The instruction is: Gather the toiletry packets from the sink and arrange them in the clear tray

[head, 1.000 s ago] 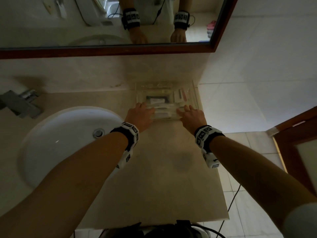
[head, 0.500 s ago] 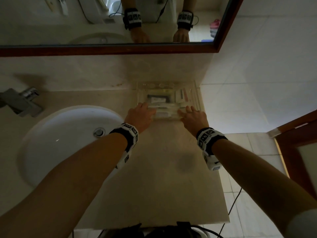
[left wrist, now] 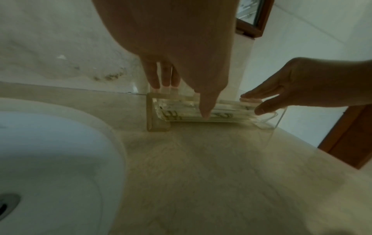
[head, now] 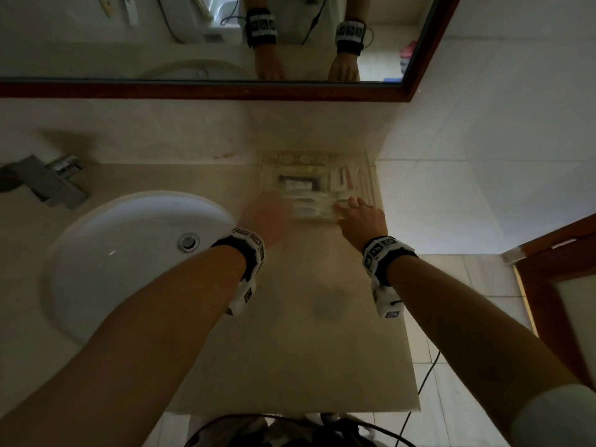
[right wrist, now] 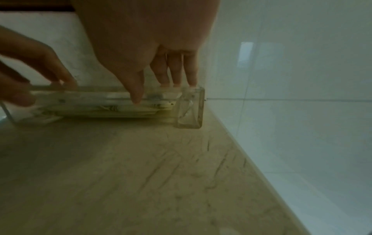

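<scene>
At the counter's back corner, our left hand point(head: 267, 217) and right hand point(head: 362, 219) rest straight fingers on packets point(head: 314, 206) in the tray point(head: 369, 185) (sink point(head: 122, 253) looks cleared), so squaring them up seems next.

Dim, greenish light; motion blur on left hand point(head: 267, 217); wide-angle edge distortion; soft focus.

The tray point(head: 366, 175) is clear, glossy plastic with thick smooth walls. The packets point(head: 317, 204) inside look like thin shiny film. The counter point(head: 290, 350) is beige veined stone with a dull polish. The sink point(head: 106, 253) is smooth white ceramic, the tap point(head: 48, 180) brushed metal, the mirror frame point(head: 225, 91) dark wood.
</scene>
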